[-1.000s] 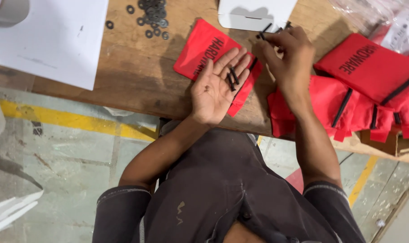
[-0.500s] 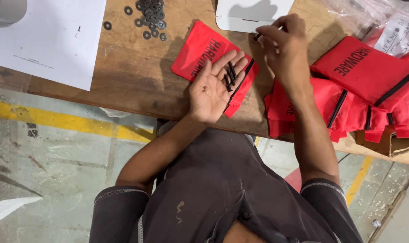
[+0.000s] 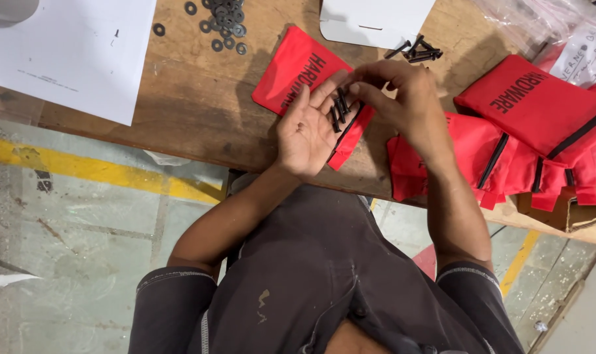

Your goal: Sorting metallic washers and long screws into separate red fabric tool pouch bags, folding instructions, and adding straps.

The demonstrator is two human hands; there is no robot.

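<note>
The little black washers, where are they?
In the head view the black washers lie scattered on the wooden table, top left of centre, between the white paper sheet and the red pouch.

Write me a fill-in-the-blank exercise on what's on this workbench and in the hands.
1. The left hand lies palm up with black ____ across its fingers.
2. The right hand reaches over from the side of the piled ____ fabric pouches.
3. Loose black washers lie on the ____ workbench.

Missing: screws; red; wooden
</note>
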